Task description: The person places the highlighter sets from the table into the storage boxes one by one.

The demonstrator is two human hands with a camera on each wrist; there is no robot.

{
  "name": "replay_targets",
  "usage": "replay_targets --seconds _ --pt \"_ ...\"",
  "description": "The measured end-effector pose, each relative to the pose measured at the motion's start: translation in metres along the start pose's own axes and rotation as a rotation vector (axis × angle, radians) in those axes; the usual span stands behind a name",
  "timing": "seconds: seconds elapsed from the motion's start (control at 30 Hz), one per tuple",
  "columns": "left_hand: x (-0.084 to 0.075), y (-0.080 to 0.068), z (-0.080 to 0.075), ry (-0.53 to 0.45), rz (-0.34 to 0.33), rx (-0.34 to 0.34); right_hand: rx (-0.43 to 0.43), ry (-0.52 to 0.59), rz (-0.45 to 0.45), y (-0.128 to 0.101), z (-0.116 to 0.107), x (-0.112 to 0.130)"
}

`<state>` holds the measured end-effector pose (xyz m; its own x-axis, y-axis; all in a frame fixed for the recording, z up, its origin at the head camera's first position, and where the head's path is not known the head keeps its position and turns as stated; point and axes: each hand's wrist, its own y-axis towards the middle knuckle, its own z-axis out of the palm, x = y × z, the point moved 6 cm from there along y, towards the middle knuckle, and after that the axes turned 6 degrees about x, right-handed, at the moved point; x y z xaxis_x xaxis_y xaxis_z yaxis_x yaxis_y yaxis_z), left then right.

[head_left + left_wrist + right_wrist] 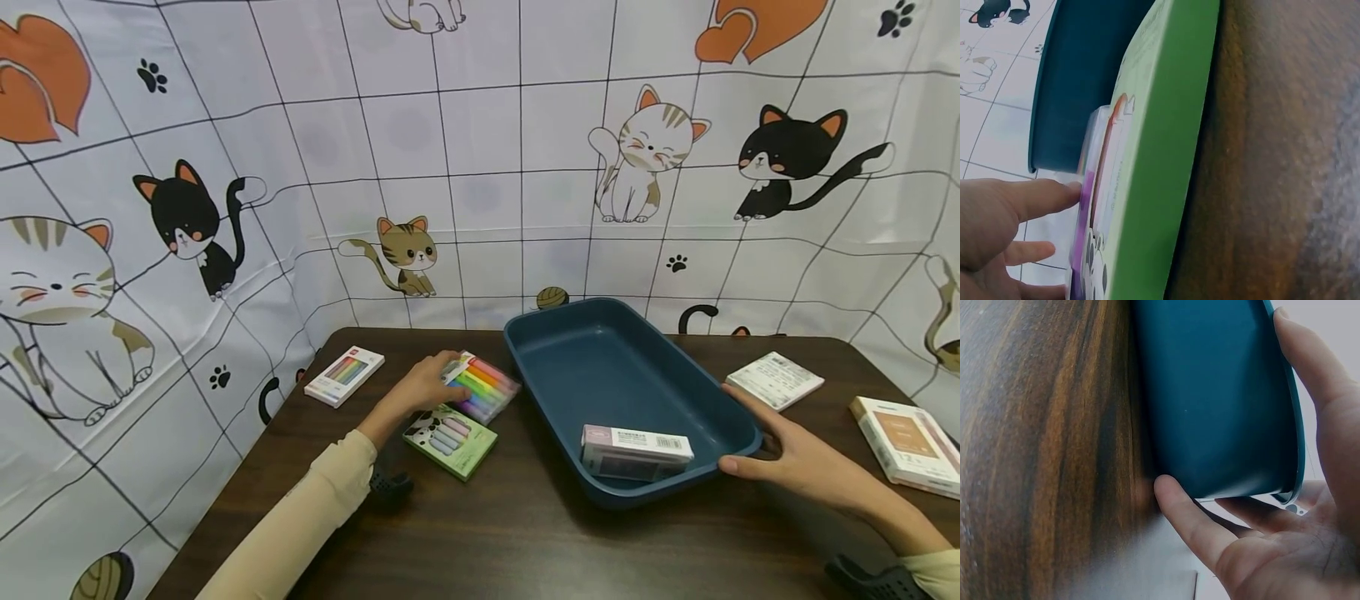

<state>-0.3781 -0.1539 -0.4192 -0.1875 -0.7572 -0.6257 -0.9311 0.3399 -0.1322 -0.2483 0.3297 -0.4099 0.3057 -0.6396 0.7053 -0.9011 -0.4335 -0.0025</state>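
Note:
My left hand [426,385] holds the left end of a clear pack of rainbow-coloured pens [487,389], thumb along its near side and fingers at the far corner. Just nearer lies a green box with a panda and pastel pens printed on it [450,442], partly against the pack; its green side [1166,150] fills the middle of the left wrist view. My right hand [787,450] grips the near right corner of a dark blue plastic bin [615,358], thumb at the rim and fingers around the corner. Inside the bin's near end stands a pale pink and white box [637,452].
A white box with coloured stripes [345,377] lies at the table's back left. Right of the bin are a white box with printed text [776,380] and a white-and-orange box [909,442]. A cat-patterned curtain [480,167] hangs behind the brown table [525,550].

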Motion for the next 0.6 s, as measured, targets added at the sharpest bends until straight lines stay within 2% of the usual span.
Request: replay_targets --seconds 0.2,0.6 --pt "0.0010 0.0005 -0.0015 -0.020 -0.031 -0.037 0.007 0.035 -0.009 0.0003 0.0007 -0.0024" --pt "0.0049 0.0037 -0.0028 -0.027 -0.027 -0.080 0.018 0.080 -0.010 0.0000 0.0019 -0.0022"
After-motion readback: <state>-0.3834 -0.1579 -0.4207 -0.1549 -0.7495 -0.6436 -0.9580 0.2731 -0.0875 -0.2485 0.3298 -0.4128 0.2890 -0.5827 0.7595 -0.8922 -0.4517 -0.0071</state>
